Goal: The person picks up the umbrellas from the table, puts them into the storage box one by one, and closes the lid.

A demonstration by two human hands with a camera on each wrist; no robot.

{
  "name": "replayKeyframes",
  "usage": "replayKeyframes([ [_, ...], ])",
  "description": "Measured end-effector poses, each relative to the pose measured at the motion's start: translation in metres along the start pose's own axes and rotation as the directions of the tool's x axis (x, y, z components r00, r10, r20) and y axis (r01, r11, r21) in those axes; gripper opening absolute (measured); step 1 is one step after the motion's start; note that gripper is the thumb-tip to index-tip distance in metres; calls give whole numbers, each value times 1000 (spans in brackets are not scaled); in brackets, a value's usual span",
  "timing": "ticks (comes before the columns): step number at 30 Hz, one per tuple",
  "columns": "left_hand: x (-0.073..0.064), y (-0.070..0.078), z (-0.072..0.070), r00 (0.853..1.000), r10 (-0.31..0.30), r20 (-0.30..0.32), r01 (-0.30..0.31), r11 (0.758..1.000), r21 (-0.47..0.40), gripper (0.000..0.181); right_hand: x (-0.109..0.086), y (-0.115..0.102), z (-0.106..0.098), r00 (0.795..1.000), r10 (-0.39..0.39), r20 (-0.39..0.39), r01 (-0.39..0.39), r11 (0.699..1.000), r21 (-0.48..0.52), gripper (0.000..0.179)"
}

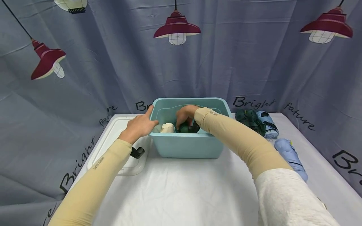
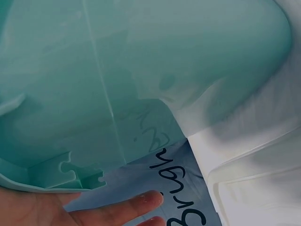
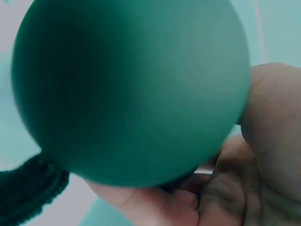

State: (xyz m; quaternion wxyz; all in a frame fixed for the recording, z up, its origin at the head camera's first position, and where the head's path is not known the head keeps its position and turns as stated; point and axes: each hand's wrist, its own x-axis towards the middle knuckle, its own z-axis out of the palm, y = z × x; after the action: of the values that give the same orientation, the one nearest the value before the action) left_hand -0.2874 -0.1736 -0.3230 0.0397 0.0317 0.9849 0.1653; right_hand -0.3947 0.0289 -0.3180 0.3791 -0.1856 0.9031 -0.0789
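A light teal plastic bin [image 1: 186, 146] stands on the table. My left hand [image 1: 139, 125] is at its left rim with the fingers extended; in the left wrist view straight fingers [image 2: 127, 207] show beyond the rim. Inside the bin, my right hand [image 1: 186, 113] grips a dark green round-ended object [image 1: 184, 128]. Up close this object [image 3: 131, 89] has a smooth dome, with a dark ribbed cord [image 3: 35, 188] beside it; its exact kind is unclear. A cream-coloured bundle [image 1: 167, 128] lies to its left in the bin. The bin's front wall hides their lower parts.
A translucent white lid [image 1: 114, 133] lies flat left of the bin. To the right lie a dark green fabric bundle [image 1: 250, 121], a patterned light blue roll [image 1: 268, 124] and, nearer, a plain blue roll [image 1: 291, 158] with a dark band. A grey-blue curtain [image 1: 212, 62] encloses the white table.
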Motion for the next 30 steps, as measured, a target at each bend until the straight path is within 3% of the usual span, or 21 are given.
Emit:
replayKeyframes([
  [15,3,0,-2,1000,-3,24,2,1000,27,83,10,-3,-4,996,-5,86,5,1000,-2,22],
  [22,2,1,-3,1000,-2,14,1,1000,27,82,12,-6,-5,993,-24,113,34,996,-85,26],
  [30,1,1,-4,1000,-7,13,7,999,43,82,16,-12,-5,967,-66,246,71,997,-14,32],
])
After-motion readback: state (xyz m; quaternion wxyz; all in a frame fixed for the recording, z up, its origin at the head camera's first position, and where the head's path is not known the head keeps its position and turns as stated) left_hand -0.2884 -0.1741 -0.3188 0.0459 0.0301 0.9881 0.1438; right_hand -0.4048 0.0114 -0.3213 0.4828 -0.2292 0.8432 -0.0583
